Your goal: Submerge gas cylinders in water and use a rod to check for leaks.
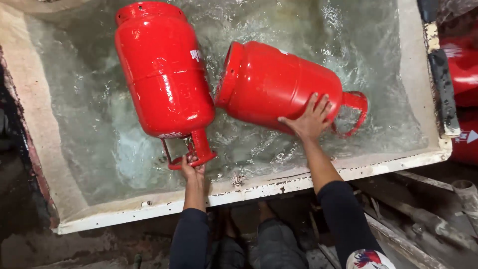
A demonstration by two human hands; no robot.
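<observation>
On the head view I see my left hand gripping the collar ring of the left cylinder, which lies in the water tank. My right hand lies spread, fingers wide, on the right cylinder, tilted just beside it.

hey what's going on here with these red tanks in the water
A person leans over a water-filled tub with two red gas cylinders lying in churning water. The left hand grips the collar ring of the left cylinder. The right hand lies flat, fingers spread, on the shoulder of the right cylinder. More red cylinders sit outside the tub.
</observation>
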